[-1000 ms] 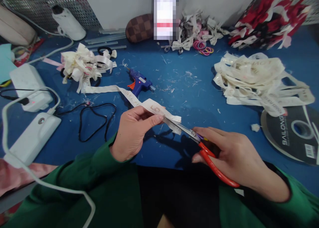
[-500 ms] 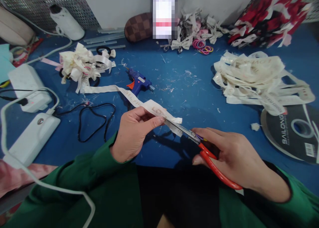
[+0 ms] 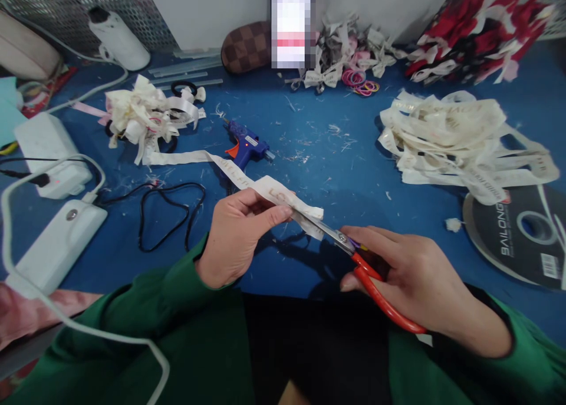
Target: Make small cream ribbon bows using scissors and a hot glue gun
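Observation:
My left hand pinches a cream printed ribbon between thumb and fingers, near its folded end. The ribbon's tail runs back left to a heap of cream ribbon bows. My right hand is wrapped round the red handles of a pair of scissors. Their blades lie along the ribbon's end, the tips close to my left thumb; whether they are parted I cannot tell. Something purple and yellow shows by my right fingers, mostly hidden.
A blue glue gun lies beyond my left hand. At right are a cream ribbon pile and a black ribbon spool. A white power strip and cable stand left. A phone is at the back.
Hardly anything differs. My right hand and the scissors have shifted very slightly left and up, while my left hand keeps its place on the ribbon.

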### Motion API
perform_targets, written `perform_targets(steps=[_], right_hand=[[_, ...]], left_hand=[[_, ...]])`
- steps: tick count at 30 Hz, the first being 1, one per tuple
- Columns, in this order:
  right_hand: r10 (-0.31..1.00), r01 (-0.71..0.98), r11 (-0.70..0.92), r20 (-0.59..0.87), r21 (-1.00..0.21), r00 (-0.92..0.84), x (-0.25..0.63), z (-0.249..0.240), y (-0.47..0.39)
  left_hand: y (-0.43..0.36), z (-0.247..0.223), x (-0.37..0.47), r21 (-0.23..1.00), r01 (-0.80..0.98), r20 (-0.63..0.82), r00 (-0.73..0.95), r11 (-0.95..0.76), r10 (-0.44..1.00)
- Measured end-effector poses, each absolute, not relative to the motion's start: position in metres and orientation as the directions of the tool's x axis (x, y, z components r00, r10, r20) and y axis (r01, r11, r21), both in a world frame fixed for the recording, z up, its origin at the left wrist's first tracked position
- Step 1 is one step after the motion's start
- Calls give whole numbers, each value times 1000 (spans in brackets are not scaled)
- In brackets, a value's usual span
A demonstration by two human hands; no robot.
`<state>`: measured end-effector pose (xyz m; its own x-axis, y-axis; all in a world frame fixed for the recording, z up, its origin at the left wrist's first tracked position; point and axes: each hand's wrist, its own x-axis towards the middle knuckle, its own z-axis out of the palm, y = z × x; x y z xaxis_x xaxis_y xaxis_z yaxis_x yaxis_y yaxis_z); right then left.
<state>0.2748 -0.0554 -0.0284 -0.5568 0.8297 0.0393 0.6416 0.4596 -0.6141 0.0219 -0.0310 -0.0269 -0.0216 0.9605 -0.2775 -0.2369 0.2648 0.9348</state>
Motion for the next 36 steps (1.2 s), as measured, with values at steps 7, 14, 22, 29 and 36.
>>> perform_targets(steps=[7,14,22,29,36], right_hand=[[824,647,495,78,-580,-561,271,-26,-53],[832,646,474,64,-598,-552,272,-28,-56],[828,634,478,71,-608,-556,274,-31,-57],[833,656,485,77,-578,-548,276,-31,-56],[836,674,498,97,-546,-540,277,-29,-56]], left_hand=[[-32,-29,23,935,-207,-292,7,287,956],[-34,-29,23,933,-206,-303,-3,296,953],[-32,-29,23,927,-242,-290,26,287,957],[-31,-25,22,897,-311,-315,48,314,948],[-30,-26,23,902,-310,-330,-48,300,943]])
